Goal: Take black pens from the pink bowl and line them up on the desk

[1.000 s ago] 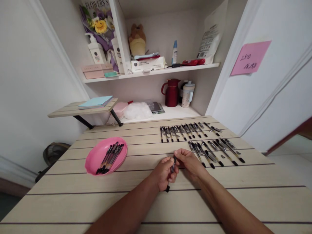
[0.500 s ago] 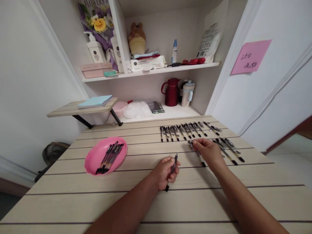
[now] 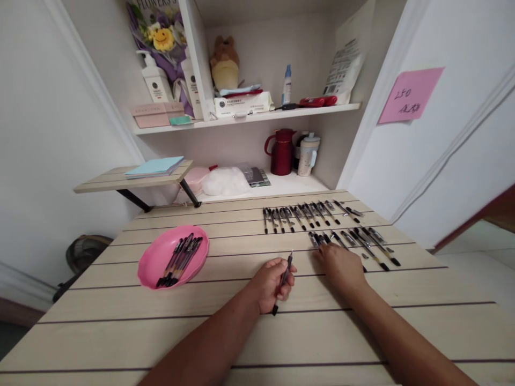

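My left hand (image 3: 273,285) is closed around a black pen (image 3: 288,265), held upright at a slant with its bare tip pointing up and away. My right hand (image 3: 344,268) is low over the near row of pens on the right, palm down, with its fingers curled in. It covers the lower part of a pen (image 3: 322,239), and what its fingertips grip is hidden. Beside it, to the right, lie several pens (image 3: 374,252) with clear barrels and loose caps. A farther row of pens (image 3: 298,217) lies behind, each beside small dark parts.
A pink bowl (image 3: 151,257) with several black pens (image 3: 179,261) stands at the left of the slatted table (image 3: 225,343). Behind are a small raised shelf (image 3: 100,179) with blue paper (image 3: 155,167), a plastic bag (image 3: 225,181), a red jug (image 3: 282,153) and a pale cup (image 3: 309,155).
My right hand has come down and nearer, from a pen's upper end to over its lower part, uncovering pens behind it. My left hand keeps its pen in place.
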{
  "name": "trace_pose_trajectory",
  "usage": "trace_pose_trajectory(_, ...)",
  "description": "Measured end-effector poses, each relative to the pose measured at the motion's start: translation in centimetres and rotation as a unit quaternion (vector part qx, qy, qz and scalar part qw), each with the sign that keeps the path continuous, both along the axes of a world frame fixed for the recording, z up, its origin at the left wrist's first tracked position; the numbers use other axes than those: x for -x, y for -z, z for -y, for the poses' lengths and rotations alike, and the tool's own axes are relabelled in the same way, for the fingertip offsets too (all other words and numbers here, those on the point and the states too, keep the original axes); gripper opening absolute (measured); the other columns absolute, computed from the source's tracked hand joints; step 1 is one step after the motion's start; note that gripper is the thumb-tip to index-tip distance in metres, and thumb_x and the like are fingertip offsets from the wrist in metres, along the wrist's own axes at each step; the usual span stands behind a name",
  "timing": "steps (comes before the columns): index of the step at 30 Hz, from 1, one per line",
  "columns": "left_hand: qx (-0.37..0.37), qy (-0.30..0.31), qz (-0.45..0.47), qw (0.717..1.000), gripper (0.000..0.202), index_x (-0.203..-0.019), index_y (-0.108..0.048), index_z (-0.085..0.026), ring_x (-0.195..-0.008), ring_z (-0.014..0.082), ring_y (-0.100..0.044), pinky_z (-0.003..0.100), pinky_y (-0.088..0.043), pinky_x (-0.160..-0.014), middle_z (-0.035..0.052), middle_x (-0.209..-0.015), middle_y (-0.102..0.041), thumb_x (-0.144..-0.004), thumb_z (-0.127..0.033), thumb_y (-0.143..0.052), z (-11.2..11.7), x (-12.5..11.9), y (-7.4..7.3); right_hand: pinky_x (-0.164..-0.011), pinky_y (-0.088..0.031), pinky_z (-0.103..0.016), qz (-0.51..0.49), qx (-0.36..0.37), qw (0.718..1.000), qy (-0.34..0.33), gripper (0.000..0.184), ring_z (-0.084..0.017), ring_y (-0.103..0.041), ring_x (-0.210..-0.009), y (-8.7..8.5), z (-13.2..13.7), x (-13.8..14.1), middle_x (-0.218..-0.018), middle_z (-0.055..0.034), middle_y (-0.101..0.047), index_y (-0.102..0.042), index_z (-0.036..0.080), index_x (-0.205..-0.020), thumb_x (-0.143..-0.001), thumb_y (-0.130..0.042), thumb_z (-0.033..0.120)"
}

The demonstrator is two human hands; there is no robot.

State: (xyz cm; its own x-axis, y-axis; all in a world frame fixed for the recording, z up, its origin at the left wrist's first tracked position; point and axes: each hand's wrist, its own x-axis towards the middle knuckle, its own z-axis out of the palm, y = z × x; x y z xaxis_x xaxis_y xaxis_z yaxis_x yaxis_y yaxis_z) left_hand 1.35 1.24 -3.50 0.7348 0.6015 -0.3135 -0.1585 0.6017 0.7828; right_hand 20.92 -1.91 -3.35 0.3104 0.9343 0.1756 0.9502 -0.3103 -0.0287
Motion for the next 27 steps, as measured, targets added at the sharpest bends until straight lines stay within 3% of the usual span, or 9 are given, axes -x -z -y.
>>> trace_pose_trajectory(3, 0.003, -0.024, 0.011, 1.0, 0.029, -0.083, -0.053, -0.015, -0.036, 0.0035, -0.037, 0.017, -0.02, -0.036, -0.0028, -0.056, -0.05, -0.074, -0.042, -0.057, 0.1, -0.2, 0.0, -0.053, -0.032, -0.027, -0.032, -0.046, 0.998, 0.013, 0.021, -0.021, -0.061, -0.069, -1.0, 1.2, 0.7, -0.082, -0.0106, -0.066, -0.059, 0.018, -0.074, -0.083, -0.044, 0.03)
trace_pose_trajectory(6, 0.025, -0.078, 0.056, 0.995, 0.026, -0.086, -0.054, -0.015, -0.044, 0.006, -0.046, 0.018, -0.032, -0.043, -0.0013, -0.06, -0.053, -0.073, -0.037, -0.06, 0.2, -0.4, -0.1, -0.051, -0.031, -0.026, -0.187, -0.081, 0.979, -0.026, 0.028, -0.017, -0.056, -0.058, -1.4, 3.1, 3.1, -0.066, -0.0058, -0.063, -0.056, 0.02, -0.065, -0.083, -0.041, 0.035)
trace_pose_trajectory(8, 0.049, -0.117, 0.097, 0.987, 0.023, -0.085, -0.054, -0.015, -0.053, 0.0079, -0.052, 0.02, -0.039, -0.051, 0.0004, -0.066, -0.056, -0.072, -0.032, -0.063, 0.3, -0.6, -0.3, -0.049, -0.031, -0.025, -0.36, -0.061, 0.926, -0.101, 0.036, -0.015, -0.049, -0.05, -1.0, 4.4, 5.4, -0.051, -0.0016, -0.056, -0.05, 0.02, -0.056, -0.083, -0.041, 0.042)
trace_pose_trajectory(10, 0.068, -0.148, 0.133, 0.978, 0.02, -0.082, -0.054, -0.015, -0.063, 0.0098, -0.056, 0.023, -0.044, -0.062, 0.0017, -0.071, -0.058, -0.071, -0.027, -0.065, 0.3, -0.8, -0.5, -0.05, -0.032, -0.024, -0.466, -0.053, 0.872, -0.141, 0.03, -0.014, -0.048, -0.052, -0.2, 5.2, 7.6, -0.054, 0.0004, -0.056, -0.05, 0.02, -0.057, -0.077, -0.049, 0.043)
trace_pose_trajectory(13, 0.077, -0.174, 0.157, 0.969, 0.017, -0.08, -0.053, -0.015, -0.076, 0.0126, -0.059, 0.028, -0.044, -0.077, 0.0036, -0.079, -0.06, -0.07, -0.023, -0.065, 0.2, -0.8, -0.7, -0.051, -0.033, -0.024, -0.511, -0.072, 0.847, -0.127, 0.023, -0.013, -0.046, -0.053, 0.7, 5.5, 9.2, -0.055, 0.0015, -0.055, -0.051, 0.02, -0.059, -0.073, -0.054, 0.038)
trace_pose_trajectory(16, 0.075, -0.181, 0.154, 0.968, 0.021, -0.088, -0.054, -0.017, -0.092, 0.0174, -0.058, 0.033, -0.04, -0.088, 0.0081, -0.094, -0.061, -0.071, -0.025, -0.064, 0.0, -0.8, -0.5, -0.051, -0.033, -0.024, -0.488, -0.091, 0.862, -0.106, 0.022, -0.014, -0.047, -0.053, 0.7, 4.8, 8.1, -0.055, 0.0009, -0.055, -0.052, 0.02, -0.06, -0.074, -0.051, 0.037)
trace_pose_trajectory(19, 0.079, -0.181, 0.135, 0.971, 0.032, -0.099, -0.054, -0.018, -0.103, 0.0215, -0.054, 0.038, -0.037, -0.092, 0.012, -0.106, -0.058, -0.071, -0.029, -0.064, -0.3, -0.7, -0.1, -0.053, -0.034, -0.025, -0.357, -0.104, 0.926, -0.067, 0.018, -0.017, -0.053, -0.057, 0.3, 4.0, 5.3, -0.06, -0.002, -0.06, -0.055, 0.02, -0.068, -0.077, -0.047, 0.033)
trace_pose_trajectory(22, 0.078, -0.163, 0.116, 0.977, 0.036, -0.102, -0.055, -0.017, -0.104, 0.0232, -0.053, 0.039, -0.036, -0.092, 0.0137, -0.107, -0.058, -0.07, -0.03, -0.065, -0.5, -0.6, 0.2, -0.055, -0.034, -0.027, -0.178, -0.068, 0.981, -0.019, 0.016, -0.019, -0.057, -0.063, 0.5, 3.3, 2.8, -0.066, -0.0066, -0.063, -0.057, 0.018, -0.072, -0.079, -0.044, 0.026)
trace_pose_trajectory(27, 0.056, -0.134, 0.099, 0.984, 0.031, -0.098, -0.058, -0.016, -0.096, 0.0218, -0.056, 0.038, -0.039, -0.087, 0.0123, -0.099, -0.061, -0.07, -0.027, -0.065, -0.5, -0.6, 0.3, -0.055, -0.035, -0.028, -0.037, -0.022, 0.999, -0.013, 0.016, -0.021, -0.06, -0.068, 1.5, 2.8, 1.6, -0.078, -0.0118, -0.066, -0.057, 0.016, -0.075, -0.081, -0.043, 0.021)
